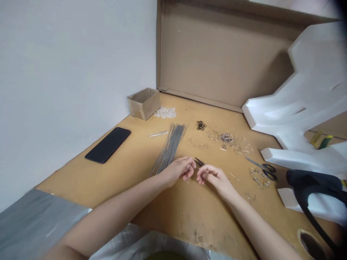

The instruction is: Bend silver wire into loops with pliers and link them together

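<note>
Worktop (81, 177), tan board, carrying: grey wire bundle (168, 150) just beside the left hand (179, 169); right hand (213, 177) opposite, both curled inward; steel scissors (261, 169) off to the right; small dark pointed tool (199, 162) between the hands — which hand grips it, too small to tell.

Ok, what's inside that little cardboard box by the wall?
The little cardboard box is open on top. You can see bare brown cardboard inside, but its front wall hides the bottom, so anything lying down there can't be seen.

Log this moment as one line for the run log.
left hand: beside grey wire bundle | right hand: at dark pointed tool | scissors further right
</note>
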The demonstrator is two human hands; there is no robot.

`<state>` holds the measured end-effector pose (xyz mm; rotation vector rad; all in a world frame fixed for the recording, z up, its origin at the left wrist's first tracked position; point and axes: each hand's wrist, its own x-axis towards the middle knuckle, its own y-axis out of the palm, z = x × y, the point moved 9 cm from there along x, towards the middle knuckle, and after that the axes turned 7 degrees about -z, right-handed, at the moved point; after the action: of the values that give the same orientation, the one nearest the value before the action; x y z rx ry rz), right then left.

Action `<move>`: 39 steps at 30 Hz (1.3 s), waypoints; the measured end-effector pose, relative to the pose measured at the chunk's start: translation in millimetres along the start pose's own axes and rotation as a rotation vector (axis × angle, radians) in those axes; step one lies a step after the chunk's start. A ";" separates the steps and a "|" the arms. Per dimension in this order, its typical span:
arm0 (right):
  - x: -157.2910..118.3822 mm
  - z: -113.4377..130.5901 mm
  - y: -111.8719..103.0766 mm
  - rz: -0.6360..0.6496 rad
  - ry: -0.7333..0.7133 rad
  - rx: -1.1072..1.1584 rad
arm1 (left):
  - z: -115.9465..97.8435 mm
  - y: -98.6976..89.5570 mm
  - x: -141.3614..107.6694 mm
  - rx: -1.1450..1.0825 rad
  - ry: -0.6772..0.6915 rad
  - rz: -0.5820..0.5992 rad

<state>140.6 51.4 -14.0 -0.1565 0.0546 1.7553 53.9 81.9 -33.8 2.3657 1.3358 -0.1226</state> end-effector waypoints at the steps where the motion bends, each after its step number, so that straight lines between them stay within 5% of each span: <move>1: -0.3 -0.1 -0.2 -0.007 0.002 -0.003 | 0.9 -0.5 0.1 0.010 -0.002 -0.007; 12: 2.1 -2.7 -8.7 -0.072 0.036 -0.106 | -21.0 2.8 -6.7 0.272 0.136 0.031; 18: -4.0 -4.2 -1.9 -0.020 0.062 -0.198 | -6.2 7.6 -4.5 0.444 0.127 0.091; 39: -14.8 -36.4 -11.1 -0.030 0.215 0.006 | -11.5 8.5 -2.8 0.447 0.173 0.120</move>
<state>156.8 34.6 -47.5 -0.3401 0.2123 1.7026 58.1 80.4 -19.9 2.8816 1.3498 -0.2035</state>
